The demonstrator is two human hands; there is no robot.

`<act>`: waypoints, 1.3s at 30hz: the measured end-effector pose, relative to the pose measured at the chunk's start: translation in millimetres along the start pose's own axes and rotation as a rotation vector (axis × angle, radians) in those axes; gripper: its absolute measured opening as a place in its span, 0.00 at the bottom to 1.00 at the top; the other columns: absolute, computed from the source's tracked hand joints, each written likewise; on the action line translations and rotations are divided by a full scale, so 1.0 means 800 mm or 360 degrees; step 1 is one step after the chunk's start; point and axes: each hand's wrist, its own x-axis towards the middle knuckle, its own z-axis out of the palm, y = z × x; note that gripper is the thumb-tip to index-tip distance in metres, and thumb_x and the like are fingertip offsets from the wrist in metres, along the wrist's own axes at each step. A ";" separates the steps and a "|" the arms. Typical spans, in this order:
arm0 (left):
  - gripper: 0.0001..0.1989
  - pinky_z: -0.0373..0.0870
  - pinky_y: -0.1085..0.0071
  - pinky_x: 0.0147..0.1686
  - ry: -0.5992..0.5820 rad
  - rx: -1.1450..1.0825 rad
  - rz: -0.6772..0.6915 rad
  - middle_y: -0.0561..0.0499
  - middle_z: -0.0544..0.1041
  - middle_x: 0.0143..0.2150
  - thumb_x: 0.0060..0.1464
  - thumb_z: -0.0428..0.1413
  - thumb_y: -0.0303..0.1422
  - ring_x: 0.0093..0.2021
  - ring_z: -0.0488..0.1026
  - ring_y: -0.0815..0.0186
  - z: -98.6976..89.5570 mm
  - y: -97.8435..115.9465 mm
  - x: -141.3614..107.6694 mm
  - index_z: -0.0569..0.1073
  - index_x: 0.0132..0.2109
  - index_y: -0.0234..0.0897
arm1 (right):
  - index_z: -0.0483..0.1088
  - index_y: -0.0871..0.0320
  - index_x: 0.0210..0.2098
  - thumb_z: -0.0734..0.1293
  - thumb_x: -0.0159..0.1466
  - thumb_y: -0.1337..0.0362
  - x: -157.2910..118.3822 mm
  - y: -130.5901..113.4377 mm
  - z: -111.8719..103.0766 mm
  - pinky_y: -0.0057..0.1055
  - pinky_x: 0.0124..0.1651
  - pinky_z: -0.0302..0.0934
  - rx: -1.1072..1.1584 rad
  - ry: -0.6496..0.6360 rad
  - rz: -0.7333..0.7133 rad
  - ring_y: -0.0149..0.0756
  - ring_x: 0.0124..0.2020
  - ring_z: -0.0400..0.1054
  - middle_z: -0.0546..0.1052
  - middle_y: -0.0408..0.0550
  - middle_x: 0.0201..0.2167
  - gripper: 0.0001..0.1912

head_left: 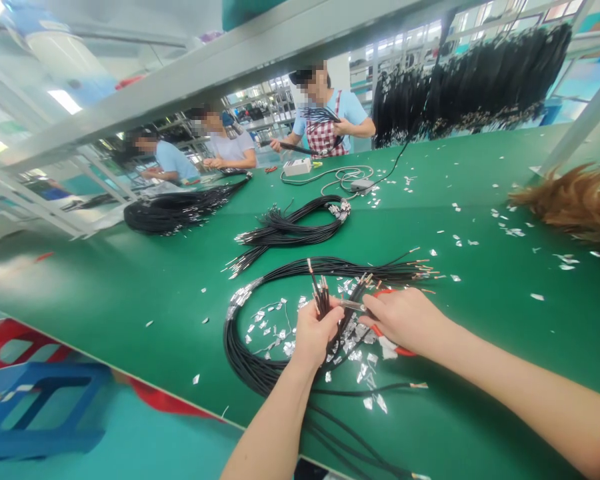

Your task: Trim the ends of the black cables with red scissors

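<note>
My left hand point(314, 331) is closed around a bunch of black cables point(321, 297), their stripped ends sticking up above the fingers. In my right hand point(403, 320) is a pair of scissors point(351, 305) with red handles, the blades pointing left and reaching the cables beside my left thumb. The held cables belong to a looped black bundle point(245, 363), wrapped with silvery tape point(242, 298) on its left side. Bare copper ends point(425, 270) fan out beyond my right hand. Scraps of silver foil point(363, 370) lie under and around both hands.
Farther back on the green table point(180, 320) lie another cable coil point(300, 230) and a larger cable bundle point(180, 207). A white box point(297, 167) with a grey cord stands beyond. Co-workers point(325, 120) sit across. A blue stool point(45, 410) is at lower left.
</note>
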 end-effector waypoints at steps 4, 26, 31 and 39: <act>0.07 0.45 0.79 0.12 0.0002 -0.0011 0.0026 0.61 0.59 0.14 0.40 0.59 0.30 0.12 0.51 0.80 -0.001 -0.001 -0.001 0.67 0.28 0.33 | 0.63 0.59 0.28 0.58 0.63 0.57 -0.002 -0.005 -0.001 0.29 0.22 0.30 0.0004 0.0004 0.0013 0.31 0.17 0.62 0.71 0.44 0.18 0.13; 0.08 0.47 0.79 0.13 0.0000 -0.0036 0.0072 0.60 0.61 0.14 0.42 0.58 0.30 0.12 0.52 0.79 -0.004 0.001 -0.002 0.66 0.29 0.34 | 0.62 0.60 0.28 0.60 0.58 0.70 -0.003 -0.025 -0.006 0.29 0.20 0.31 -0.0113 0.0050 0.0078 0.34 0.17 0.64 0.69 0.46 0.17 0.03; 0.10 0.46 0.80 0.12 0.0030 -0.0104 0.0037 0.59 0.63 0.16 0.39 0.59 0.32 0.12 0.52 0.80 -0.003 0.005 -0.001 0.66 0.29 0.33 | 0.63 0.62 0.27 0.59 0.52 0.76 -0.001 -0.025 -0.008 0.29 0.20 0.33 -0.0171 0.0045 0.0048 0.34 0.17 0.64 0.69 0.47 0.16 0.05; 0.12 0.46 0.79 0.12 -0.0056 -0.0194 -0.0093 0.56 0.67 0.19 0.37 0.61 0.33 0.12 0.52 0.81 0.001 0.010 0.004 0.67 0.29 0.32 | 0.66 0.59 0.25 0.62 0.59 0.61 -0.004 -0.007 0.017 0.25 0.22 0.45 0.0766 0.0188 0.0481 0.29 0.17 0.61 0.70 0.42 0.16 0.09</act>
